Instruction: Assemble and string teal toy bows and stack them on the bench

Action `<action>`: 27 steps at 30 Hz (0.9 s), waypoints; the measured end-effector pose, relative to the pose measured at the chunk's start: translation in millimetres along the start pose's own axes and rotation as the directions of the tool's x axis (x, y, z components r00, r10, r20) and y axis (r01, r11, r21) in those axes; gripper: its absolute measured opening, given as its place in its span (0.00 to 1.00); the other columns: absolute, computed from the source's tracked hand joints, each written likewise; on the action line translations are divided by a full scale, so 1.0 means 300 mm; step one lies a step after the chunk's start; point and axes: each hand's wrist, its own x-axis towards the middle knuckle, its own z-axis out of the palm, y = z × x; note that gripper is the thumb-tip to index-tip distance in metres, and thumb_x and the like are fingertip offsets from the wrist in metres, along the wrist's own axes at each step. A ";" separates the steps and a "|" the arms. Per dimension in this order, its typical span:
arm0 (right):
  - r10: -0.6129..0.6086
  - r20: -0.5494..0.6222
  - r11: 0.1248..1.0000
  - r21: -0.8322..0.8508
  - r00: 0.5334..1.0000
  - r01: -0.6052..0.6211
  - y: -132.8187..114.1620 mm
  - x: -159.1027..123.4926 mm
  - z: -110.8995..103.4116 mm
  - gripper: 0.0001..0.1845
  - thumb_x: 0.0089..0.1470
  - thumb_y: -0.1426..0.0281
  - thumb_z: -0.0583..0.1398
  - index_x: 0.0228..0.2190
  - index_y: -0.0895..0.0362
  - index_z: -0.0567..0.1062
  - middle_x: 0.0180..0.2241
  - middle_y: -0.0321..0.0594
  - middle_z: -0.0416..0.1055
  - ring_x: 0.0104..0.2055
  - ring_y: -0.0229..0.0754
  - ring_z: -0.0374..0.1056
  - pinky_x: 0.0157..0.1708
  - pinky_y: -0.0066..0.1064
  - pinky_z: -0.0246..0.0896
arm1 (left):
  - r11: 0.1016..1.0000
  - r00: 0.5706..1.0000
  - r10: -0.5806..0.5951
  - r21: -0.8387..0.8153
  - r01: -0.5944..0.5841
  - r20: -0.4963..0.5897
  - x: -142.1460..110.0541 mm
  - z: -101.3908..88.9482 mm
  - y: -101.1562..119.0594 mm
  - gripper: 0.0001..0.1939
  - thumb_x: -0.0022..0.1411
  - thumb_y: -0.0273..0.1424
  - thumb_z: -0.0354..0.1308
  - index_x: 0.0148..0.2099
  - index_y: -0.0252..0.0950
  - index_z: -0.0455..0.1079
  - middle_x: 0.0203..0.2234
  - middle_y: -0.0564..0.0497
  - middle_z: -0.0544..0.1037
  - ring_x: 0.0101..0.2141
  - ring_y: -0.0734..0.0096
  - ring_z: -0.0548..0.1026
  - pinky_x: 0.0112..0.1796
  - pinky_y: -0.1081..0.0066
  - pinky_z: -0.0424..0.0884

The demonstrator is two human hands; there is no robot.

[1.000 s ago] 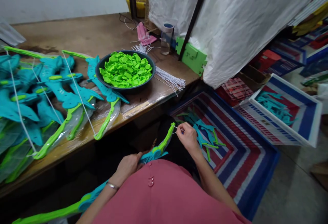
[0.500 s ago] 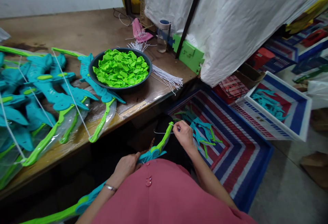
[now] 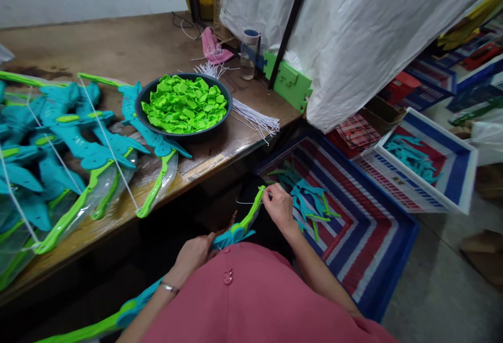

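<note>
A teal and green toy bow (image 3: 232,234) lies slantwise across my lap, its middle partly hidden by my shirt and forearm. My left hand (image 3: 193,255) is wrapped round the bow's teal grip section. At the bow's upper green tip, my right hand (image 3: 280,207) pinches a thin white string (image 3: 244,203) between thumb and fingers. A loop of that string hangs to the left of the tip. The lower green limb (image 3: 84,329) sticks out at bottom left, under my left forearm.
Strung toy bows (image 3: 82,133) are piled on the table (image 3: 118,44) at left. Beside them stand a dark bowl (image 3: 143,120) of green pieces, white strings (image 3: 257,118) and a bottle (image 3: 248,60). A striped crate (image 3: 377,243) with bow parts sits at right, near a white basket (image 3: 467,175).
My right hand has shifted slightly left, closer against the bow's green tip, with the string still pinched. My left hand and the bow are almost unmoved.
</note>
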 end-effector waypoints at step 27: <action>-0.320 -0.257 0.947 -0.044 0.912 0.319 0.179 0.111 -0.157 0.13 0.66 0.67 0.52 0.34 0.56 0.74 0.30 0.47 0.71 0.33 0.49 0.68 0.34 0.38 0.60 | 0.786 -0.089 -0.583 -0.589 0.190 -0.807 -0.423 0.090 -0.188 0.23 0.65 0.34 0.59 0.60 0.32 0.64 0.65 0.32 0.60 0.69 0.45 0.54 0.68 0.46 0.49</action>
